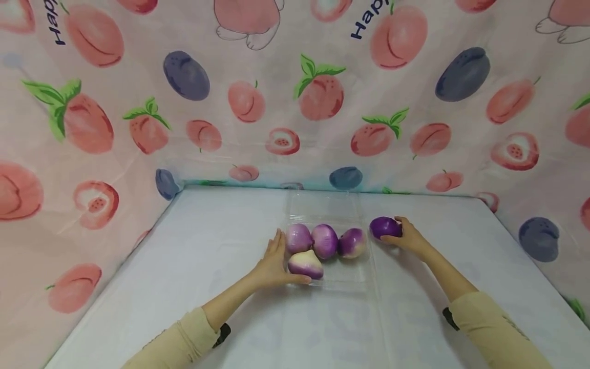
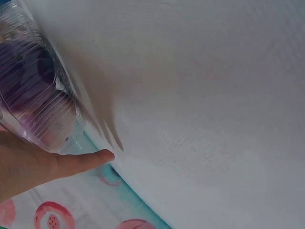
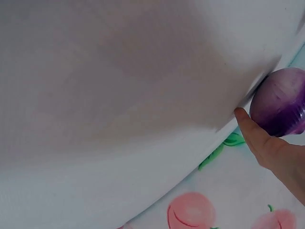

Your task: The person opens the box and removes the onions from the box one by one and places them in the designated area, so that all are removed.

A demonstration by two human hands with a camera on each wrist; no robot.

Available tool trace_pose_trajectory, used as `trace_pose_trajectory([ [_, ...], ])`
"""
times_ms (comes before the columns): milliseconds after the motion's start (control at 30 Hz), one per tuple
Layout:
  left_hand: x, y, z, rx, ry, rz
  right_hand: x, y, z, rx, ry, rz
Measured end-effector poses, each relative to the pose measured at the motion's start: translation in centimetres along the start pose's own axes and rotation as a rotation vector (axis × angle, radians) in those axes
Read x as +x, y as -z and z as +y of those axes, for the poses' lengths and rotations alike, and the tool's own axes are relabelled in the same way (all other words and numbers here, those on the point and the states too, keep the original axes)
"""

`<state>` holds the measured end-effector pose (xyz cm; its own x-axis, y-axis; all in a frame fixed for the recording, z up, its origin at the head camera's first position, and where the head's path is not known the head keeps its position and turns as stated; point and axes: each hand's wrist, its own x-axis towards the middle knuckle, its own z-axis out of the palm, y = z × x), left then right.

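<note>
My right hand [image 1: 409, 238] grips a dark purple onion [image 1: 385, 228] on the table, just right of a clear plastic box [image 1: 343, 274]. In the right wrist view, a finger lies along the side of this purple-and-white onion [image 3: 281, 102]. My left hand [image 1: 272, 266] rests at the box's front left corner, its fingers straight along the left side and the thumb over the front edge. Inside the box, three purple onions [image 1: 324, 242] form a back row. A paler onion [image 1: 306, 264] with its white tip up lies in front, beside my left thumb.
The box's clear lid [image 1: 324, 206] is folded back toward the rear of the white table [image 1: 207, 230]. Fruit-printed cloth [image 1: 249, 148] rises behind the table and at both sides. The box's front right part holds no onion.
</note>
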<state>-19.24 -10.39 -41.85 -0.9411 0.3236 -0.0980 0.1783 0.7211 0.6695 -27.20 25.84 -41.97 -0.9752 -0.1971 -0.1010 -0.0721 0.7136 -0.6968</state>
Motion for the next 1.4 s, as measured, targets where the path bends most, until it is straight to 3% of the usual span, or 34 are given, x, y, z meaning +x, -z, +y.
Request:
trace_pose_trajectory([
  [300, -0.1, -0.2, 0.0, -0.010, -0.008, 0.004, -0.2, 0.5, -0.2, 0.017, 0.005, -0.003],
  [567, -0.2, -0.2, 0.1, -0.013, -0.014, 0.006, -0.5, 0.5, -1.7, -0.082, 0.136, 0.182],
  [700, -0.1, -0.2, 0.2, -0.011, -0.011, 0.006, -1.1, -0.1, -3.1, -0.078, 0.194, 0.261],
  [833, 0.0, -0.2, 0.2, -0.006, -0.007, 0.005, -1.5, -1.0, -4.3, -0.042, 0.277, 0.281],
  [1100, 0.1, 0.0, 0.4, 0.005, -0.003, 0.006, -2.1, -2.3, -5.6, -0.046, 0.416, 0.157],
  [1400, 0.0, 0.0, 0.2, -0.002, -0.012, 0.006, -2.1, -2.6, -6.2, -0.210, 0.584, -0.035],
])
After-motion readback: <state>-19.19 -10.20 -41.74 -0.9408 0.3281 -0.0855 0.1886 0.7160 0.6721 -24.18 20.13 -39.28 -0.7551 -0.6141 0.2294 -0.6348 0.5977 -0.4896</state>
